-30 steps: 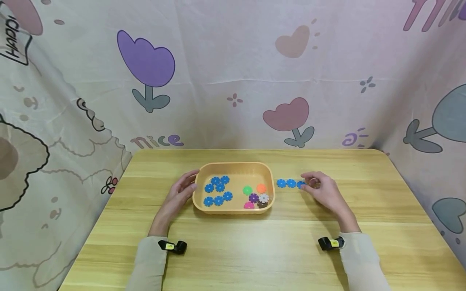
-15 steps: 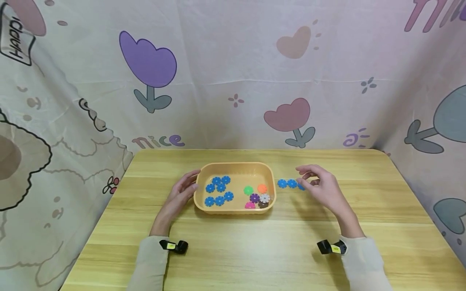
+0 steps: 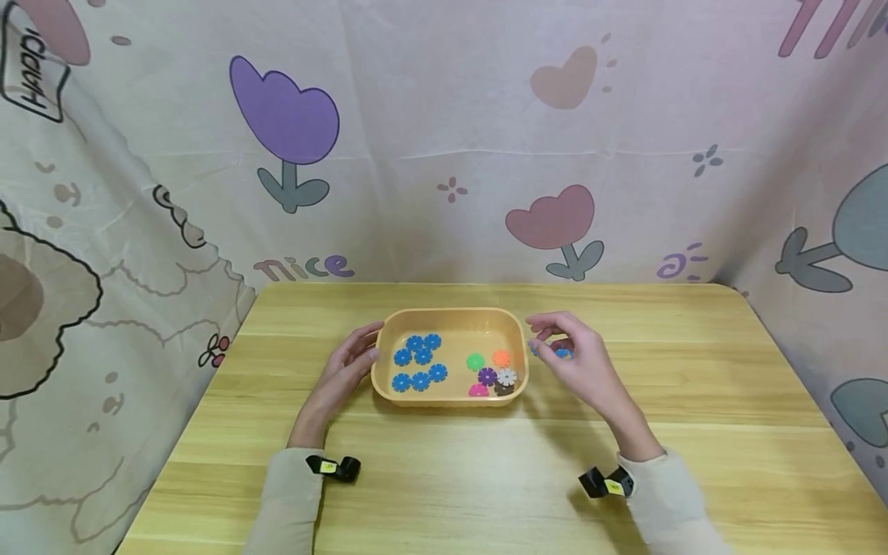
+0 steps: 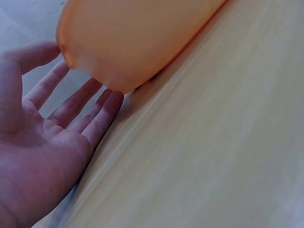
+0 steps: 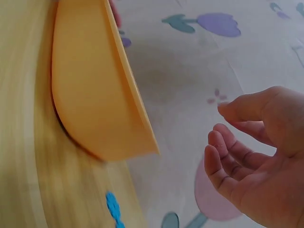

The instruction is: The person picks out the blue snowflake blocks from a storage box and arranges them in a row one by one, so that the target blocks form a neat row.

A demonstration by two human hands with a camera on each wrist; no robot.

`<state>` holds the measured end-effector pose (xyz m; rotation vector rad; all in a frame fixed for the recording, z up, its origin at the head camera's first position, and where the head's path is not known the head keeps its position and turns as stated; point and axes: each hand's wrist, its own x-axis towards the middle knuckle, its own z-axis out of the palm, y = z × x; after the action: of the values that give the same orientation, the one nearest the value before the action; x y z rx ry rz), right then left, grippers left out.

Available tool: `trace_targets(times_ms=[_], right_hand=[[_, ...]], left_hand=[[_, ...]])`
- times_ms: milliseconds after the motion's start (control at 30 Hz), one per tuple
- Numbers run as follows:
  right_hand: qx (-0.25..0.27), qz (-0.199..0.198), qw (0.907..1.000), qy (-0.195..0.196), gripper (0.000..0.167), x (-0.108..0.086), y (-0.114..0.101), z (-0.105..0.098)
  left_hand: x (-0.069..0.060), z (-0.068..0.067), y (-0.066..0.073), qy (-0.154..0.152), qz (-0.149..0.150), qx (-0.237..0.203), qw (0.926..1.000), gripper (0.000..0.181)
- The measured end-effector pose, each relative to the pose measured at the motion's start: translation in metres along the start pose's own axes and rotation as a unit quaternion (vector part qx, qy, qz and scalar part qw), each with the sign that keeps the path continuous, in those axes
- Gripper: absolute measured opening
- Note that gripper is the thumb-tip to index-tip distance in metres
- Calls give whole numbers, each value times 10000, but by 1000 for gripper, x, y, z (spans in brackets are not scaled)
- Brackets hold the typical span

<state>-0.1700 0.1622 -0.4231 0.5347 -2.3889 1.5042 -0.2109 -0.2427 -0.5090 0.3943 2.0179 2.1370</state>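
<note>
A yellow-orange plastic tray (image 3: 444, 401) lies on the table with several blue snowflake discs (image 3: 423, 356) in its left half. Fairly straight fingers of my left hand (image 3: 343, 370) touch the tray's left end; the left wrist view shows thumb and fingertips against that end wall. Just beyond the tray's right end, my right hand (image 3: 583, 362) hovers over a row of blue snowflake discs (image 3: 564, 353), hiding most of it. In the right wrist view, the right hand (image 5: 261, 156) is empty, its fingers loosely bent, apart from tray and discs.
Inside the tray's right half are single discs: green (image 3: 475, 361), orange (image 3: 502, 358), purple (image 3: 488, 376), white (image 3: 507, 376), pink (image 3: 479, 391) and brown (image 3: 504, 389). Behind the wooden table (image 3: 444, 478) hangs a printed cloth (image 3: 416, 116).
My right hand has left the right end of the blue disc row and moved left over it, towards the tray. The left hand and tray have stayed in place.
</note>
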Motion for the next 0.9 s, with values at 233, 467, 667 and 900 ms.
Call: trace_targets(times_ms=[233,467,667,900], right_hand=[[73,-47,9990,-447,34,9,-7,31],[138,-92,9951,-976,35,19,-5,63],[40,-10,9906,-1368,31,30,-4,85],[44,239,9805,-1950,26,38,-4,107]], left_hand=[[-1,1,0,3,4,2,10000,52],[-2,1,2,73,-102,-1,9999,52],[-2,1,1,63,-115,-8,9999,52],[-1,0,0,8,-46,30,10000,53]])
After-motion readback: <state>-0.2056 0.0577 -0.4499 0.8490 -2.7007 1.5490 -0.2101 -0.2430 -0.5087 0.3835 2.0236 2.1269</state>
